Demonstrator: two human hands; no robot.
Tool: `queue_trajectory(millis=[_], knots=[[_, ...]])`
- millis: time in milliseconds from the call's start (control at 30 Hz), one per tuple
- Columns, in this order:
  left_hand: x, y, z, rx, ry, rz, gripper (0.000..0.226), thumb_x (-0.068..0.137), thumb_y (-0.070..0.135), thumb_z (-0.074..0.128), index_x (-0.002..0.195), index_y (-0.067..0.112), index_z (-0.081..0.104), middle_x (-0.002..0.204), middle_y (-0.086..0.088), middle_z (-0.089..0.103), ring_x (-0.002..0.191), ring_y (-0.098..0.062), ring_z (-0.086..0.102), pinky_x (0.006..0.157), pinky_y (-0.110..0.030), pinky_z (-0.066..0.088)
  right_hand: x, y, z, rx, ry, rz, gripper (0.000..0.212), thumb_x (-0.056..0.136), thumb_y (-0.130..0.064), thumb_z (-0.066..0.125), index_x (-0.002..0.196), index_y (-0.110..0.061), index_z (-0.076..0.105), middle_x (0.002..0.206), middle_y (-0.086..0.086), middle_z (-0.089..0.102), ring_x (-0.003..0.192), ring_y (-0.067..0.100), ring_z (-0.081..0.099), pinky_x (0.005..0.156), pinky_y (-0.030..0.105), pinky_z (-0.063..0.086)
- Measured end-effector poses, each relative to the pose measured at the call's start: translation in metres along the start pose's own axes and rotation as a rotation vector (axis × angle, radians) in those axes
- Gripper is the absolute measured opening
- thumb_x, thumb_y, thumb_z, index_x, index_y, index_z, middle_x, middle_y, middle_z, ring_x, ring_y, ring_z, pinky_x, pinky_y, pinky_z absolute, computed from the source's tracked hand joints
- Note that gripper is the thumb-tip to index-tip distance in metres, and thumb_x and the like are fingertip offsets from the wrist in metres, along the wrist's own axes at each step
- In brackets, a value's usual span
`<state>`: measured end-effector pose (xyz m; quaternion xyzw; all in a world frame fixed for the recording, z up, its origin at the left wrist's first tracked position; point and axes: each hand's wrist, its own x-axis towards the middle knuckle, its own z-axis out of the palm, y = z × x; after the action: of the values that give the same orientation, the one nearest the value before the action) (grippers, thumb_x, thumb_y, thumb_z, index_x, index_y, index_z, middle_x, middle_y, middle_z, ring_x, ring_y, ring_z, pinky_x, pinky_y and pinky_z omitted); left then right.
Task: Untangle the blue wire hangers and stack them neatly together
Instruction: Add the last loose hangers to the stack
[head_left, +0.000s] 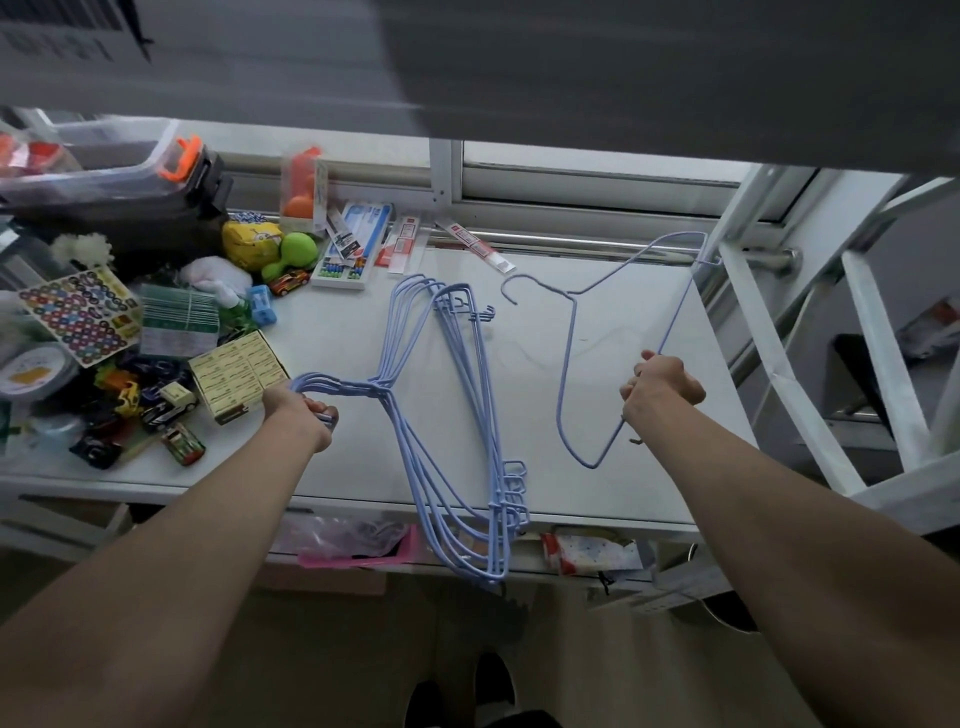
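White table (613, 467) cluttered at left, left hand (301, 415) gripping bunched hangers (467, 415), right hand (660, 389) clasping 1 hanger (571, 332)

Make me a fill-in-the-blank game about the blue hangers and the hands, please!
1. The right hand holds ____ blue wire hanger by itself.
2. The left hand grips the bundle of blue wire hangers by their ____.
3. The bundle's lower end hangs over the ____ edge of the white table.
4. The round green toy lies on the ____ side of the table.

Missing words: one; hooks; front; left
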<state>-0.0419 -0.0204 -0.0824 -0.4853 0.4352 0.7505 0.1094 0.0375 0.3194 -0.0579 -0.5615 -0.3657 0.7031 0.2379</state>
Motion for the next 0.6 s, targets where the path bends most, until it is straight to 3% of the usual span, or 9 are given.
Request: queue_trajectory(millis=[67, 133, 267, 400, 600], knots=[[-0.002, -0.001, 0.001, 0.0, 0.004, 0.0, 0.037, 0.095, 0.018, 0.035, 0.058, 0.018, 0.026, 0.049, 0.003, 0.023, 0.044, -0.014, 0.016, 0.043, -0.02, 0.019, -0.004, -0.001, 0.007, 0.036, -0.006, 0.016, 0.031, 0.083, 0.003, 0.035, 0.09, 0.0, 0.066, 0.055, 0.005, 0.044, 0.031, 0.012, 0.025, 0.037, 0.012, 0.023], [-0.002, -0.001, 0.001, -0.005, 0.007, 0.002, 0.036, 0.095, 0.018, 0.033, 0.059, 0.018, 0.025, 0.054, 0.003, 0.023, 0.045, -0.014, 0.016, 0.043, -0.02, 0.02, -0.01, 0.001, 0.013, 0.032, -0.087, 0.043, 0.03, 0.084, 0.005, 0.033, 0.084, 0.001, 0.063, 0.051, 0.003, 0.037, 0.03, 0.01, 0.018, 0.038, 0.015, 0.015], [-0.002, -0.001, 0.002, -0.015, 0.017, -0.014, 0.037, 0.094, 0.02, 0.034, 0.058, 0.017, 0.026, 0.05, 0.003, 0.023, 0.044, -0.014, 0.017, 0.043, -0.02, 0.02, -0.021, 0.017, 0.021, -0.106, -0.275, 0.083, 0.032, 0.085, 0.008, 0.027, 0.076, 0.0, 0.057, 0.053, 0.003, 0.031, 0.026, 0.007, 0.016, 0.034, 0.011, 0.014], [-0.004, -0.002, 0.001, -0.042, -0.002, -0.035, 0.04, 0.096, 0.023, 0.031, 0.057, 0.018, 0.024, 0.03, 0.003, 0.021, 0.043, -0.013, 0.017, 0.045, -0.019, 0.02, -0.036, 0.051, 0.028, -0.2, -0.43, 0.17, 0.033, 0.089, 0.006, 0.024, 0.078, -0.004, 0.054, 0.056, 0.003, 0.029, 0.023, 0.004, 0.016, 0.033, 0.005, 0.017], [0.001, -0.001, -0.002, -0.058, -0.03, -0.051, 0.042, 0.096, 0.025, 0.035, 0.055, 0.019, 0.027, 0.032, 0.004, 0.025, 0.043, -0.013, 0.021, 0.044, -0.019, 0.023, -0.053, 0.082, 0.036, -0.319, -0.556, 0.244, 0.033, 0.097, 0.0, 0.027, 0.086, -0.001, 0.058, 0.056, 0.004, 0.035, 0.029, 0.006, 0.02, 0.031, 0.011, 0.018]])
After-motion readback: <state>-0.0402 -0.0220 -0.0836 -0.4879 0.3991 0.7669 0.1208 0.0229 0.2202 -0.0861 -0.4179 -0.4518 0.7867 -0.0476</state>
